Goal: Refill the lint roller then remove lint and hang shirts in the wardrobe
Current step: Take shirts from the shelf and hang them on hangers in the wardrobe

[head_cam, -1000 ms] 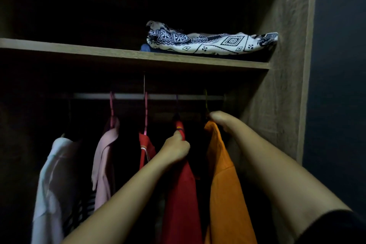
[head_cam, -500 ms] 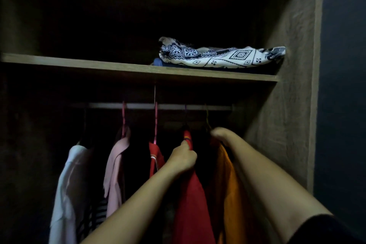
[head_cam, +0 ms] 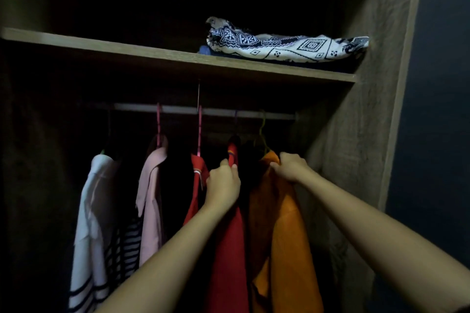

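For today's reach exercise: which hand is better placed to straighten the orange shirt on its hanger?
Right, probably: the right hand grips the orange shirt at its collar, while the left hand holds the red shirt.

Inside a dim wardrobe [head_cam: 368, 109], a person's left hand [head_cam: 223, 180] grips the collar of a red shirt [head_cam: 229, 249] while the right hand [head_cam: 290, 168] grips the top of the orange shirt [head_cam: 287, 236] just beside it. Both hang from the rail [head_cam: 178, 110] alongside a pink shirt [head_cam: 151, 198] and a white shirt [head_cam: 89, 211]. A folded patterned cloth [head_cam: 287, 46] lies on the shelf [head_cam: 152, 52] above.
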A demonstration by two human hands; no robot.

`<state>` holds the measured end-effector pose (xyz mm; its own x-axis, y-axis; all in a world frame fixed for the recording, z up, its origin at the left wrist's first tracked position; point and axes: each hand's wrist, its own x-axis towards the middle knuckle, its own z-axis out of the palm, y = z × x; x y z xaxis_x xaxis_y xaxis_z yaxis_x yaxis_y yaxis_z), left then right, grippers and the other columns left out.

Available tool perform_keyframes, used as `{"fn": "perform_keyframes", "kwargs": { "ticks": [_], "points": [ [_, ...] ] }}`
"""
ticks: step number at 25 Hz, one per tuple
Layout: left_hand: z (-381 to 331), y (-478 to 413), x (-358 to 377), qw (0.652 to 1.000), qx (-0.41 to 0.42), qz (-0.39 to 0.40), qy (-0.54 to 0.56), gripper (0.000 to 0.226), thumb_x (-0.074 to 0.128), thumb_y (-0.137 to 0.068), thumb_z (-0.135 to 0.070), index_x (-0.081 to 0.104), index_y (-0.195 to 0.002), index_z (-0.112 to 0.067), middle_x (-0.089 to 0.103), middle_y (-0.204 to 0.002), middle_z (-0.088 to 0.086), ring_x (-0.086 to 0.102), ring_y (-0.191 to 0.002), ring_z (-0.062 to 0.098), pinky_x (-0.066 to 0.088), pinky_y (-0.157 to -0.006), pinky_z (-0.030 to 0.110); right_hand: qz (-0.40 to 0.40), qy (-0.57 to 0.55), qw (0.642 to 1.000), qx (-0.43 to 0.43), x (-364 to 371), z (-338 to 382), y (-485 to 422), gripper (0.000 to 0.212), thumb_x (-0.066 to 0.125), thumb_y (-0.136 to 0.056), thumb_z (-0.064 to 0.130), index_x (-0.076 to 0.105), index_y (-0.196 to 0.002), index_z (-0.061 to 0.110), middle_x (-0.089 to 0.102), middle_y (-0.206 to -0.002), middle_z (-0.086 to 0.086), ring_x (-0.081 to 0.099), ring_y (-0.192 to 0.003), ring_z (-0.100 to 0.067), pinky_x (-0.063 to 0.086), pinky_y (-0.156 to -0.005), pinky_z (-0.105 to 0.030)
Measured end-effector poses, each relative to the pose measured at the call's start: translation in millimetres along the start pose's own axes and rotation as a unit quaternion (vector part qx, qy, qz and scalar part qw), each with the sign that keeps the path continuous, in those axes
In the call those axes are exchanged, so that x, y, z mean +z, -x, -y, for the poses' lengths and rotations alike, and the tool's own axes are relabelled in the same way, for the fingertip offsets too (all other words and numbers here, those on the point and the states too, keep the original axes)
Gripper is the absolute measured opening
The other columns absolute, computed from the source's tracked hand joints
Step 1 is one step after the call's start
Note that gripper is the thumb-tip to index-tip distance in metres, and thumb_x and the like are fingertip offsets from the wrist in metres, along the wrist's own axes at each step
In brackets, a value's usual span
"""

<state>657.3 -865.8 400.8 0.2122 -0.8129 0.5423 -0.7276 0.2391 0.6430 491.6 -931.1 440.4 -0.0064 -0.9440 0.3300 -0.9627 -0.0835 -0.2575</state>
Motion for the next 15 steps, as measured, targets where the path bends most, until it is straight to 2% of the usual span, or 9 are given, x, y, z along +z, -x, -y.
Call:
{"fn": "perform_keyframes", "kwargs": {
  "ticks": [5,8,10,11,13,15],
  "points": [
    [-14.7,11.3,6.1,0.998,-0.018,-0.057,0.011,0.030,0.033,-0.100,-0.019,0.048,-0.115,0.002,0.062,-0.109,0.027,0.057,-0.104,0.046,0.043,-0.086,0.044,-0.090,-0.061,0.993,0.048,2.9,-26.2,6.4,0.035,0.036,-0.098,0.028,0.059,-0.105,0.002,0.062,-0.112,-0.023,0.056,-0.105,-0.040,0.045,-0.085,-0.041],
    [-17.8,24.1,13.8,1.000,-0.007,-0.023,-0.002,0.040,0.038,-0.098,-0.021,0.037,-0.132,0.000,0.062,-0.113,0.025,0.057,-0.107,0.043,0.041,-0.091,0.043,-0.090,-0.077,0.993,0.032,12.0,-29.6,28.2,0.032,0.041,-0.096,0.031,0.050,-0.114,0.005,0.060,-0.112,-0.022,0.055,-0.107,-0.041,0.044,-0.084,-0.042],
    [-16.4,33.7,19.7,1.000,0.010,-0.009,-0.012,0.052,0.040,-0.097,-0.021,0.024,-0.142,-0.002,0.058,-0.122,0.025,0.055,-0.113,0.040,0.040,-0.094,0.042,-0.073,-0.073,0.995,0.015,16.5,-34.9,49.9,0.042,0.045,-0.095,0.029,0.039,-0.129,0.005,0.057,-0.120,-0.022,0.053,-0.112,-0.040,0.044,-0.089,-0.044],
    [-14.7,37.3,23.0,1.000,0.028,-0.007,-0.013,0.055,0.040,-0.097,-0.022,0.019,-0.144,-0.002,0.052,-0.130,0.025,0.051,-0.119,0.039,0.039,-0.097,0.043,-0.071,-0.066,0.995,0.004,17.2,-38.4,61.2,0.051,0.046,-0.094,0.028,0.031,-0.137,0.004,0.053,-0.128,-0.022,0.050,-0.117,-0.039,0.043,-0.093,-0.044],
    [-12.6,44.9,27.0,0.997,0.080,-0.011,-0.006,0.060,0.039,-0.097,-0.023,0.012,-0.146,-0.003,0.030,-0.149,0.021,0.030,-0.138,0.033,0.032,-0.108,0.041,-0.092,-0.056,0.994,-0.028,15.2,-45.4,85.2,0.064,0.046,-0.095,0.029,0.017,-0.145,0.002,0.038,-0.143,-0.020,0.041,-0.130,-0.035,0.037,-0.103,-0.043],
    [-12.7,56.3,28.0,0.992,0.122,-0.024,-0.007,0.058,0.033,-0.099,-0.024,0.009,-0.148,-0.004,0.014,-0.156,0.014,0.009,-0.146,0.025,0.021,-0.117,0.040,-0.114,-0.045,0.989,-0.077,11.1,-50.4,114.0,0.064,0.042,-0.096,0.033,0.015,-0.146,0.005,0.027,-0.152,-0.016,0.027,-0.139,-0.029,0.027,-0.112,-0.038]
  ]
}}
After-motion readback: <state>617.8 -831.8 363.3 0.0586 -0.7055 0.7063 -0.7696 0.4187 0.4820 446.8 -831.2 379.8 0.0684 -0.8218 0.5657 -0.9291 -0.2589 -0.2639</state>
